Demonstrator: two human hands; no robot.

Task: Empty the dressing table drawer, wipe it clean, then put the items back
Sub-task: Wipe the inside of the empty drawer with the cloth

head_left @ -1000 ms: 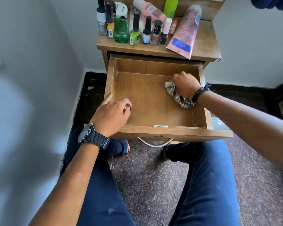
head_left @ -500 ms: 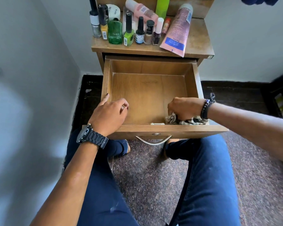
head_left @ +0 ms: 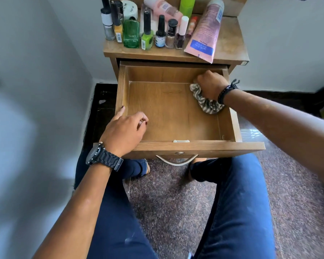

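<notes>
The wooden drawer (head_left: 178,146) is pulled out over my knees, and only the cloth lies inside it. My right hand (head_left: 210,86) is closed around a striped grey-and-white cloth (head_left: 206,103), pressed on the drawer floor in the far right corner. My left hand (head_left: 124,132) rests on the drawer's near left corner, fingers curled over the front edge and thumb along the left wall. On the table top (head_left: 230,47) stand several nail polish bottles (head_left: 160,32), a green glass bottle (head_left: 131,34) and a pink tube (head_left: 206,32).
A white wall runs close along the left and behind the table. A metal handle (head_left: 176,160) hangs under the drawer front. My legs in blue jeans sit below the drawer on a speckled dark floor (head_left: 166,206).
My right hand slid the cloth from the right side back to the near right corner, then pushed it up to the far right corner. The left hand stayed on the drawer.
</notes>
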